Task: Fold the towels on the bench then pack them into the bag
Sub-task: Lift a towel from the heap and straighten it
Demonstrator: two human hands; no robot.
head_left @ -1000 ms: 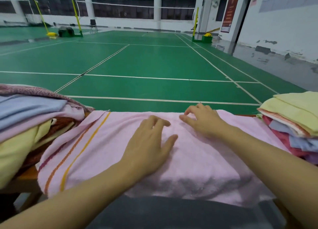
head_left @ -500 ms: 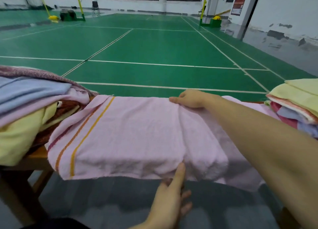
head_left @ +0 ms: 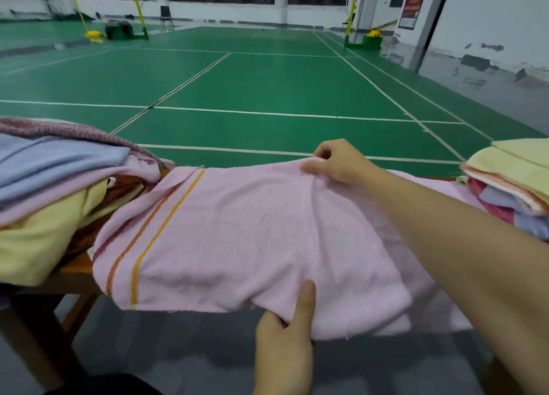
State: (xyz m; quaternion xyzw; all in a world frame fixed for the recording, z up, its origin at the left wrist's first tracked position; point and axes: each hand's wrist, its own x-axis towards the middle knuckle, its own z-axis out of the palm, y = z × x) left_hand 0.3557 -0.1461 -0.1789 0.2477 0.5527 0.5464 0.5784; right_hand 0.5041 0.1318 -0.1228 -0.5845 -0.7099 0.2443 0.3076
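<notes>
Pink towel [head_left: 243, 240] with orange stripes, spread across wooden bench [head_left: 74, 268], near edge hanging over front.

I see the bench [head_left: 75, 271] hemmed in by a loose towel heap [head_left: 50, 192] on the left and a folded stack [head_left: 511, 180] on the right. Only the pink towel [head_left: 252, 231] lies between them; the green floor [head_left: 267, 82] beyond is open.
</notes>
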